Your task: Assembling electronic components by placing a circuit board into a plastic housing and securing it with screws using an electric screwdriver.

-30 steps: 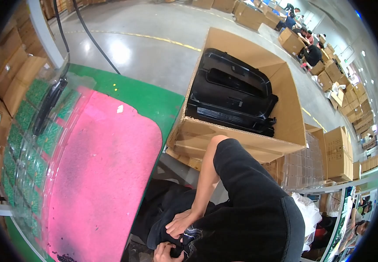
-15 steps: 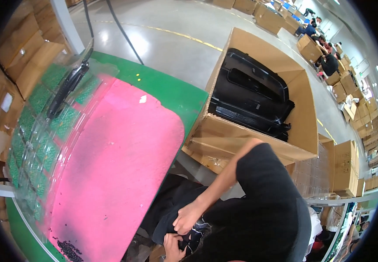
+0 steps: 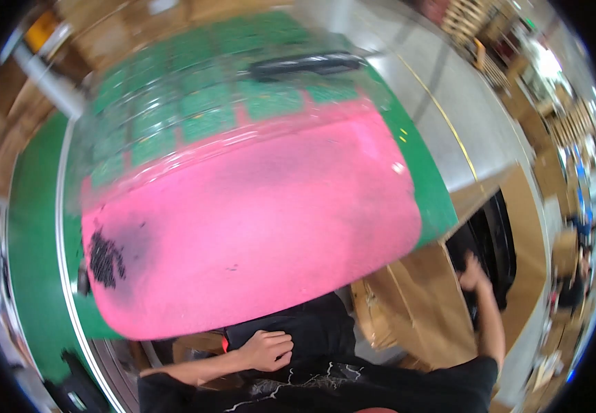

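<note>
Blk tee (image 3: 408, 387) w/ wht streaks (image 3: 330, 378)

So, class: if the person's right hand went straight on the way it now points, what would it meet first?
Most likely the black parts inside the cardboard box; the right hand may already touch them, as blur leaves depth unclear.

Pink mat (image 3: 277, 220), flat on the green counter (image 3: 432, 196). Black bits (image 3: 107, 260), heaped, mat's left end. Clear plastic tray (image 3: 205, 131), mat's far edge. Wooden pallets (image 3: 472, 19), across the room, well beyond mat's right.
</note>
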Motion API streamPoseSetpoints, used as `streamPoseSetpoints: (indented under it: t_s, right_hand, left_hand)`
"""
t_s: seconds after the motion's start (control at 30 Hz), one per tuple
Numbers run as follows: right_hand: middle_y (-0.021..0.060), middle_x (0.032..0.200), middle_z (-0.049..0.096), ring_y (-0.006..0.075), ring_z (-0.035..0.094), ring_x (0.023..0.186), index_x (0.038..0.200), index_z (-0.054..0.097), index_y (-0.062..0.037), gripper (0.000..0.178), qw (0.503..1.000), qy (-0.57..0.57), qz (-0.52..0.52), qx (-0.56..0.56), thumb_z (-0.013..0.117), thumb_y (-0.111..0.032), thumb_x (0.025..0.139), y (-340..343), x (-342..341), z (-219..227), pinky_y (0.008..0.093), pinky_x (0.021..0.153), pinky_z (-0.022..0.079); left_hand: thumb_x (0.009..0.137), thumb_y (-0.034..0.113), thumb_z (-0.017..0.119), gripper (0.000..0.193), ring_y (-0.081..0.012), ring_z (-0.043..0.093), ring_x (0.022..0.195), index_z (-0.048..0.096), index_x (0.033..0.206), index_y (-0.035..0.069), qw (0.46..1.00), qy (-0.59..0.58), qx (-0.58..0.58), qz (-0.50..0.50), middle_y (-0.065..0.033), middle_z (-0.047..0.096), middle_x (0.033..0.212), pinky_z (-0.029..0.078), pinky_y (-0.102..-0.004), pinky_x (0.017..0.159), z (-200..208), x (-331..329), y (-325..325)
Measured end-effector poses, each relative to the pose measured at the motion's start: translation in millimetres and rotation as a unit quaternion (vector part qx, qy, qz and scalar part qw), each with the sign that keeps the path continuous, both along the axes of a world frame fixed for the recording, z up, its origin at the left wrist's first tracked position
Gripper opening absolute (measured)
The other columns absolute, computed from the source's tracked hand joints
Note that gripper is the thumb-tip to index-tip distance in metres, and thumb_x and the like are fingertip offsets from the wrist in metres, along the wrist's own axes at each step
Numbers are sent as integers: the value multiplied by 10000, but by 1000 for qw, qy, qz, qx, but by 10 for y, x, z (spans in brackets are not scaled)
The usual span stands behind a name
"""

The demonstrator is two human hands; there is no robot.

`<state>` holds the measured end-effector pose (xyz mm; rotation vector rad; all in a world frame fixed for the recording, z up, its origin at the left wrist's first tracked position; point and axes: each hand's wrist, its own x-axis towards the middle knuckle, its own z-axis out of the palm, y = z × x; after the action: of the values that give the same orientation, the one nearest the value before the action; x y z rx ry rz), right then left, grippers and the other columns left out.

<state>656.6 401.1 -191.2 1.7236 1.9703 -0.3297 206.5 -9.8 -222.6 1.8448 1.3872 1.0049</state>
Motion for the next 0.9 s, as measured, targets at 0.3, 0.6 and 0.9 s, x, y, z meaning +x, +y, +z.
streamPoseSetpoints:
  t_s: [0.3,0.6,0.9]
  right_hand:
    - [255,1319,488,391,480,1230,1349,409,4,562,995,-39,12,-90,450,-348,913,93,678,-1008,476,1019,403]
    - [258,940,634,433,616,912,1085,563,-6,208,880,136,116,441,476,-130,942,-117,909,609,473,777,488]
    - [261,1184,585,363,596,1007,1270,508,59,461,673,345,-135,640,463,-314,1003,360,732,3193,415,913,464]
  left_hand:
    - [779,152,610,206,-268,572,598,505,629,57,1000,-5,8,28,-74,512,645,463,-397,491,-92,150,57]
    - [840,165,634,210,-207,545,700,540,680,67,995,27,62,71,-50,491,713,485,-338,561,93,-3,69]
    - [808,104,680,149,-179,541,667,564,725,60,971,-34,231,-50,-37,531,799,429,-293,509,1214,-346,221]
